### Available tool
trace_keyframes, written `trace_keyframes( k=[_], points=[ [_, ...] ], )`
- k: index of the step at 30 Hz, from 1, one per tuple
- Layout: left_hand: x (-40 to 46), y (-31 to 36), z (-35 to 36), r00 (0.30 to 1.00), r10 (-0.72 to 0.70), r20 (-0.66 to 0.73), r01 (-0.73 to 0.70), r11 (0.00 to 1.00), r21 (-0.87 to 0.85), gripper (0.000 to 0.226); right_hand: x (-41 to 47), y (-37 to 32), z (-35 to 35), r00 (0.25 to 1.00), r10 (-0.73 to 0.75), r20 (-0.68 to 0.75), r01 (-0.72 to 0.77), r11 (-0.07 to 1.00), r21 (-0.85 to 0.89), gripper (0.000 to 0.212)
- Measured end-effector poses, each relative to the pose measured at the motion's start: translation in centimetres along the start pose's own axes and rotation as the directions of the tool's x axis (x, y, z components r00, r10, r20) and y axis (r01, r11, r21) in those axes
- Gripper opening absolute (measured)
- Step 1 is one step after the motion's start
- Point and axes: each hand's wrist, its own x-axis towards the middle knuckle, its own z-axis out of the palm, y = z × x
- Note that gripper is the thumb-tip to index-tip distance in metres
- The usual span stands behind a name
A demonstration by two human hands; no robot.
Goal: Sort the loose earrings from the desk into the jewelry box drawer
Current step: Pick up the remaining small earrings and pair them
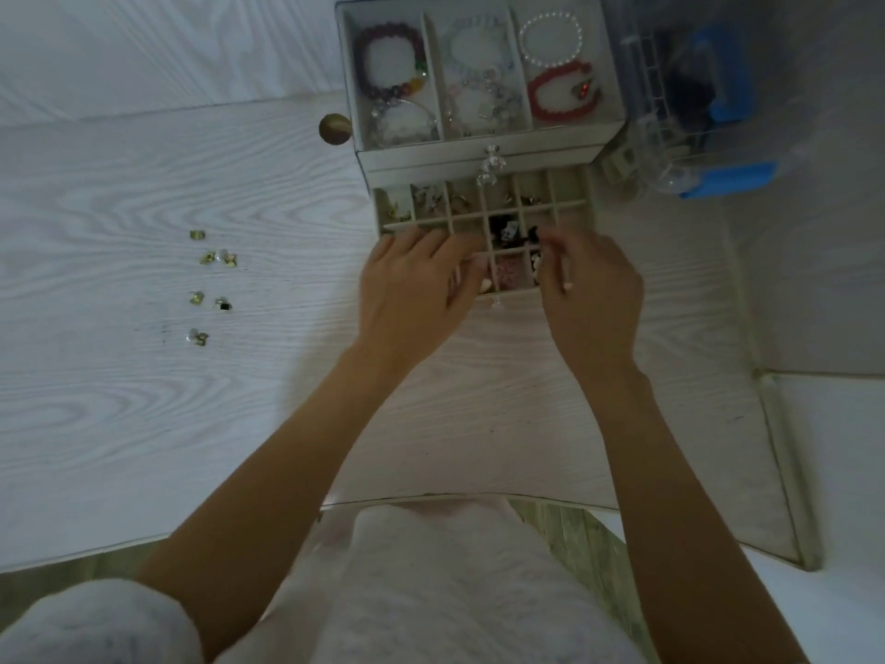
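both hands sit over the pulled-out drawer (483, 232) of the jewelry box (479, 79) on the pale wood-grain desk (143, 400). the left hand (412, 289) lies palm down across the drawer's near left cells, fingers loosely curved; whether it grips anything cannot be told. the right hand (594, 289) has its fingertips pinched over the near right cells, and what it pinches is too small to make out. several loose earrings (210, 285) lie scattered on the desk, well apart to the left. bead bracelets (479, 74) fill the top tray's three sections
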Motion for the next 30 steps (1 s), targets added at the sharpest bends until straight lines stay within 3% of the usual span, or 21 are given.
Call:
trace_keyframes(
  k=[3,6,9,14,19,26,30],
  points=[
    [-3.8,-3.0,-3.0,0.997,-0.068,-0.034,0.067,0.997,-0.03,0.021,-2.3,-3.3,0.5,0.992,-0.099,0.076,0.096,0.994,0.043,0.015],
    [-7.8,-6.1,-5.3,0.967,-0.254,0.013,0.254,0.964,-0.083,0.023,-3.6,-7.0,2.7,0.961,-0.214,0.172,0.196,0.974,0.114,0.017],
    [-11.1,-9.2,-7.5,0.876,-0.483,-0.002,0.478,0.868,-0.138,0.022,-4.0,-10.5,6.4,0.903,-0.313,0.295,0.264,0.945,0.194,0.028],
    [-13.4,-13.7,-8.6,0.719,-0.692,-0.065,0.692,0.721,-0.033,0.039,-2.0,-14.4,11.7,0.812,-0.381,0.443,0.277,0.918,0.283,0.037],
    [-12.6,-17.6,-7.6,0.703,-0.711,0.016,0.711,0.704,0.01,0.041,1.0,-18.9,15.6,0.772,-0.393,0.499,0.286,0.917,0.279,0.029],
    [-8.4,-20.2,-7.4,0.702,-0.712,0.032,0.709,0.693,-0.128,0.031,2.1,-21.8,18.3,0.827,-0.296,0.478,0.161,0.939,0.303,0.025],
    [-7.0,-20.5,-6.9,0.737,-0.669,0.096,0.676,0.732,-0.082,0.019,1.7,-21.6,17.9,0.848,-0.288,0.444,0.161,0.94,0.301,0.022]
  ],
)
